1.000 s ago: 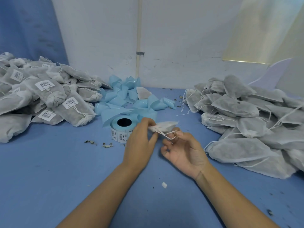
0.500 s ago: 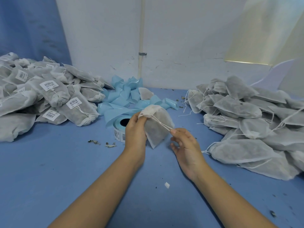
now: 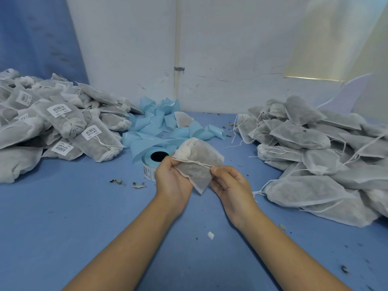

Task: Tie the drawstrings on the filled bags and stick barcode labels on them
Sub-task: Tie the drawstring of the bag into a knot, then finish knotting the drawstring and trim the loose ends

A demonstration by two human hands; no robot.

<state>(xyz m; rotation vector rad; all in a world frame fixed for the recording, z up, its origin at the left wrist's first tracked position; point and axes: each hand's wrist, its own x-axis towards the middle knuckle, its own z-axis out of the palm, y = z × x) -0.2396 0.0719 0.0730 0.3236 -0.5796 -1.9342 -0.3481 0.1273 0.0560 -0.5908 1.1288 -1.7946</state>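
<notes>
Fingertips [image 3: 214, 170] of the right hand [image 3: 230, 185] are pinched on the drawstring [image 3: 201, 163], nothing spread out there. The cord is stretched taut toward 9 o'clock, where the gathered neck of the bag [image 3: 199, 175] is gripped between the thumb and curled fingers of the left hand [image 3: 172, 179]. That's all from the head view, the only one given.

The bag looks held up off the table [image 3: 63, 217], dead centre, with the label roll [image 3: 147, 164] just behind it at 10 o'clock, partly hidden by the left hand. The untied bags [image 3: 315, 148] are heaped at 3 o'clock, labelled bags [image 3: 63, 127] at 9 o'clock, peeled blue backing [image 3: 155, 124] at 12.

So the tying looks to be in hand, label not yet stuck on. Tips, for what they're worth: the neck should probably be kept clamped tight while the cord is pulled, so nothing gets shaken out of the mouth. Crumbs [image 3: 117, 182] are already scattered on the table. The knot is best snugged right against the gather, not left slack. A flat face should be saved for the barcode, since a sticker on puckered fabric likely won't stay down.
</notes>
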